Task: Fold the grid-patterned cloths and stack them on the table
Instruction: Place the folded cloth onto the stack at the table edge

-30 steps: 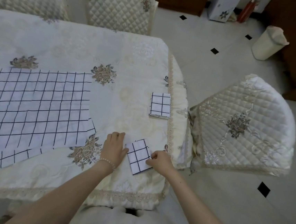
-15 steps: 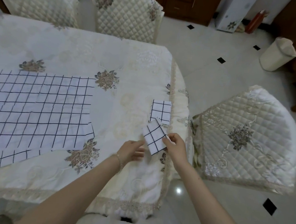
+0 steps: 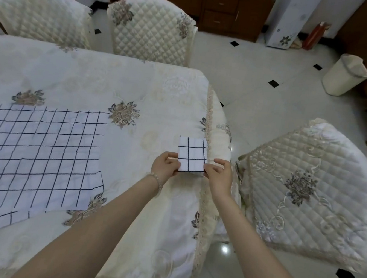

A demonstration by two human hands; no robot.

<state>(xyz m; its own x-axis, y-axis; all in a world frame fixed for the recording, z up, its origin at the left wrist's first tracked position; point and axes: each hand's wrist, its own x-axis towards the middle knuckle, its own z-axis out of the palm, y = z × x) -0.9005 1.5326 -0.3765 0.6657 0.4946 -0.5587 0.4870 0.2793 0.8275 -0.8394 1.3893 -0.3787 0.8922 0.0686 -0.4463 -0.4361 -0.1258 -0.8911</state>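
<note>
A small folded grid-patterned cloth [image 3: 192, 155] lies near the table's right edge, on top of the folded cloth that lay there earlier, which it hides. My left hand [image 3: 166, 165] pinches its near left corner. My right hand [image 3: 218, 172] pinches its near right corner. Larger unfolded grid cloths [image 3: 35, 151] lie spread flat on the left part of the table [image 3: 138, 89], one over another.
Quilted chairs stand behind the table [image 3: 150, 28] and at its right side [image 3: 312, 191]. A cream waste bin [image 3: 343, 74] stands on the tiled floor at the far right. A wooden cabinet [image 3: 226, 10] lines the back wall.
Both hands lifted the small folded cloth from the table's near edge and carried it forward onto the folded cloth by the right edge. The camera also tilted up.
</note>
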